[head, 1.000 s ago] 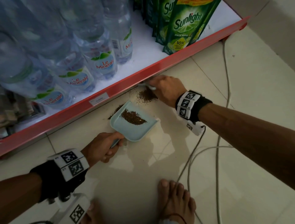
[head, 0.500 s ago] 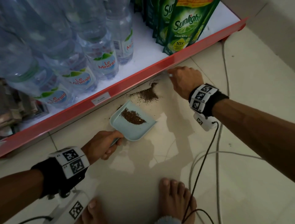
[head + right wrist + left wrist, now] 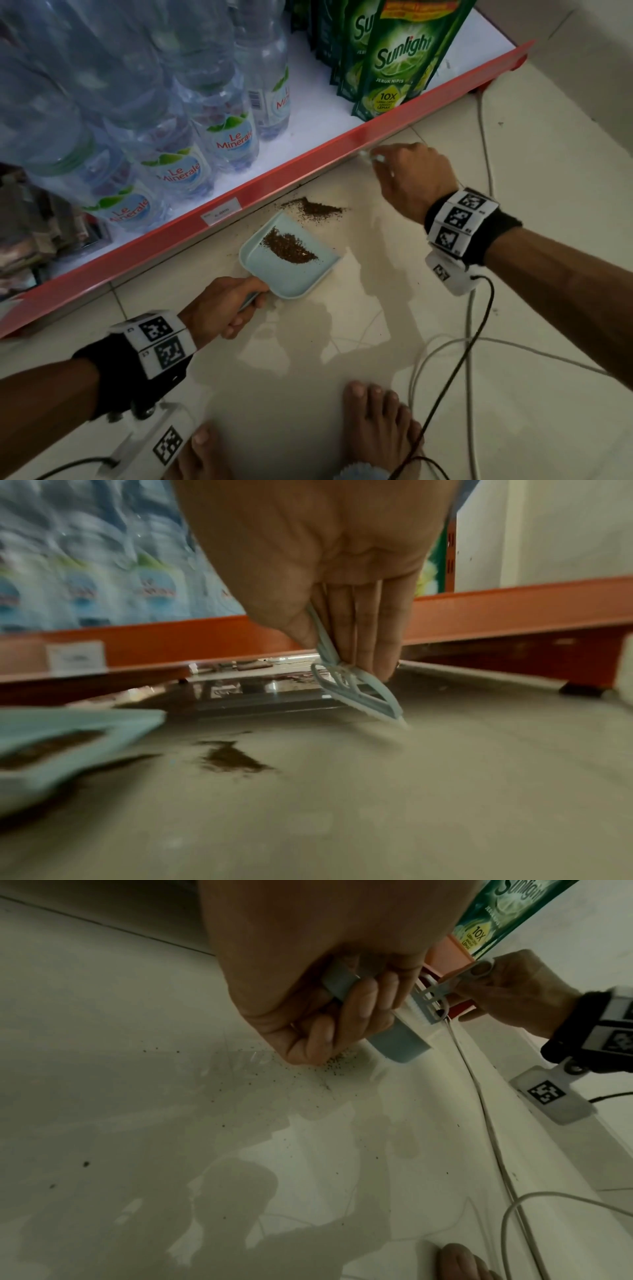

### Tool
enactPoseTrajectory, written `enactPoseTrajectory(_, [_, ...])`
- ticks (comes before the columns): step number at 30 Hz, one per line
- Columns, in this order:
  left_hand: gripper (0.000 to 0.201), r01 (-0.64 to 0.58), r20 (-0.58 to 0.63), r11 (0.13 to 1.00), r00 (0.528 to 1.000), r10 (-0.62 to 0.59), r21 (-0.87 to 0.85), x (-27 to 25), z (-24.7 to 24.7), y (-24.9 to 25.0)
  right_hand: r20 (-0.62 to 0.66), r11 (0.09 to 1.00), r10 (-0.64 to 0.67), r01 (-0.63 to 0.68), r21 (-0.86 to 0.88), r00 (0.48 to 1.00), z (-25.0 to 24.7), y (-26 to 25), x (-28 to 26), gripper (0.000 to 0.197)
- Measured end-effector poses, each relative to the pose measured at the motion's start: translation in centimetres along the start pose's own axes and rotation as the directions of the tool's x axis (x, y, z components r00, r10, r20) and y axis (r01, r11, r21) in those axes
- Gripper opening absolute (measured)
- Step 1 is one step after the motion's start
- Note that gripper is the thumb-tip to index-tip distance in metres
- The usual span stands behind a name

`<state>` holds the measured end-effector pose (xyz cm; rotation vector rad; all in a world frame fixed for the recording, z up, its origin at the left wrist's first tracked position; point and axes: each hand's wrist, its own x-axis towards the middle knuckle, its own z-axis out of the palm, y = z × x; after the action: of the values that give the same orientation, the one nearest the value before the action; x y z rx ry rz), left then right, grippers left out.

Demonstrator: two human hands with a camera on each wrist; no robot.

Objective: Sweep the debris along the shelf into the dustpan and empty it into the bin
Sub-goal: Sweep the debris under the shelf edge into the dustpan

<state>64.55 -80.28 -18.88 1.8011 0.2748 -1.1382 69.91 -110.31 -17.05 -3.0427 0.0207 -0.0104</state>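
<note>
A pale blue dustpan (image 3: pixel 310 277) lies flat on the floor tiles with a dark pile of debris (image 3: pixel 287 246) inside. My left hand (image 3: pixel 222 308) grips its handle (image 3: pixel 387 1031). A second patch of brown debris (image 3: pixel 317 209) sits on the floor just beyond the pan's mouth, also seen in the right wrist view as debris (image 3: pixel 232 760). My right hand (image 3: pixel 407 174) holds a small pale brush (image 3: pixel 356 691), whose bristles touch the floor by the red shelf edge (image 3: pixel 342 150), to the right of the loose debris.
Water bottles (image 3: pixel 233 144) and green Sunlight pouches (image 3: pixel 397 61) stand on the low shelf. Cables (image 3: pixel 445 363) trail over the floor at the right. My bare feet (image 3: pixel 380 421) are at the bottom. Fine specks (image 3: pixel 260 1074) lie scattered around the left hand.
My right hand with the brush has moved right along the shelf edge, away from the loose debris patch. The dustpan and left hand have stayed put.
</note>
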Motion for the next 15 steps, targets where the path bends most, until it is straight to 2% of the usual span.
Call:
enactPoseTrajectory(3, [0.031, -0.010, 0.003, 1.000, 1.000, 0.010, 0.000, -0.1, -0.1, 0.1, 0.080, 0.993, 0.093, -0.086, -0.084, 0.992, 0.2, 0.7, 0.3, 0.026])
enactPoseTrajectory(5, [0.031, -0.014, 0.011, 1.000, 1.000, 0.014, 0.001, -0.1, 0.0, 0.1, 0.160, 1.000, 0.009, -0.008, -0.009, 0.987, 0.8, -0.3, -1.0, 0.027])
enactPoseTrajectory(7, [0.031, -0.017, 0.016, 1.000, 1.000, 0.017, 0.003, -0.1, 0.0, 0.2, 0.183, 0.988, -0.128, 0.109, 0.109, 0.975, 1.4, -2.3, -3.1, 0.026])
enactPoseTrajectory(10, [0.032, -0.021, 0.026, 1.000, 0.999, 0.021, 0.002, 0.0, 0.1, 0.2, 0.149, 0.955, -0.228, 0.192, 0.225, 0.962, 1.7, -4.8, -5.3, 0.027])
enactPoseTrajectory(15, [0.031, -0.025, 0.039, 1.000, 0.999, 0.024, 0.017, 0.5, 0.7, 1.3, 0.046, 0.943, -0.162, 0.141, 0.302, 0.986, 0.6, -3.2, -4.7, 0.029])
